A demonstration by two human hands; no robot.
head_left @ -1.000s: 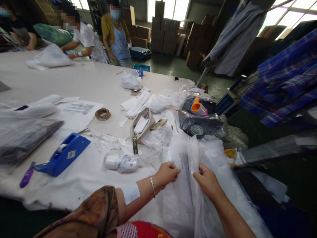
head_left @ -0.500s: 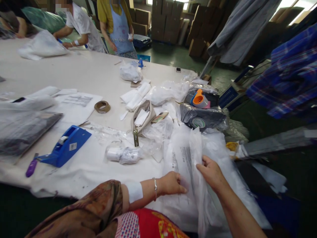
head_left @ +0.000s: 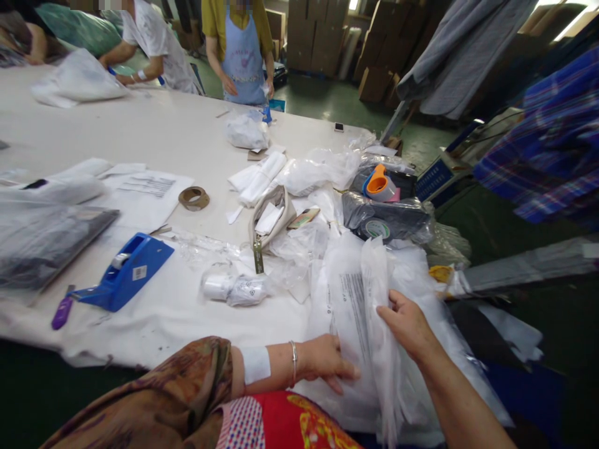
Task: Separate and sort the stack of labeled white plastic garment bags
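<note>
A pile of clear plastic bags (head_left: 352, 305) with printed text lies at the table's near right edge. My right hand (head_left: 409, 327) pinches a folded edge of the plastic bags between thumb and fingers, holding that part raised. Lower on the same bags, my left hand (head_left: 327, 360) rests from the left, its thumb and forefinger apart. Left of the hands sits a plastic-wrapped white roll (head_left: 234, 288). Beyond it lies a beige pouch (head_left: 276, 215) with white papers inside.
A blue tape dispenser (head_left: 126, 274), a purple-handled cutter (head_left: 63, 312) and a brown tape roll (head_left: 193, 197) lie to the left. Dark bagged packages (head_left: 388, 215) with an orange tape holder (head_left: 377, 181) are at the right. Co-workers, one in a blue apron (head_left: 243, 56), stand across the table.
My left hand has slid slightly down and right over the bags, and its fingers have spread. My right hand, still on the fold, has shifted a little right. The aproned co-worker's hands have moved.
</note>
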